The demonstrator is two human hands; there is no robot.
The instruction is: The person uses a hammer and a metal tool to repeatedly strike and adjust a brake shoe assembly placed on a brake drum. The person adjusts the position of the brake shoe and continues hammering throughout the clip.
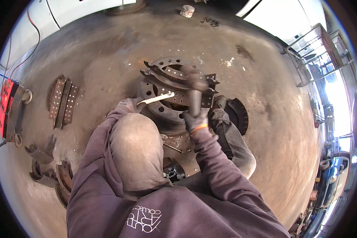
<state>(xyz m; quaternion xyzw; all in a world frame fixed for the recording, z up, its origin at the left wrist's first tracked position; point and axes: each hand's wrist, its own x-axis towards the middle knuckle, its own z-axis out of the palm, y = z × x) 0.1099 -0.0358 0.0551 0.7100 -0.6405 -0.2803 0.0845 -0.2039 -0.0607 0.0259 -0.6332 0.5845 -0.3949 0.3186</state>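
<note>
My right hand (196,121), dark-gloved, is closed around the handle of a hammer (195,104). The hammer is smeared by motion, its head above the brake shoes. In my closed left hand (127,104) is a pale, flat bar (156,98), its far end over the drilled face of a brake shoe (168,82). This rusty, curved shoe lies across a round steel wheel rim (156,106) with holes around it. Whether the bar touches the shoe, I cannot tell. The rim sits on the floor between my legs.
A steel rod (173,148) and scattered small bits lie near my knee. More brake shoes lie left (62,101) and lower left (41,152); a dark curved one (238,116) is beside my right foot. A red cart (7,107), bucket (187,11) and metal rack (325,51) stand farther out.
</note>
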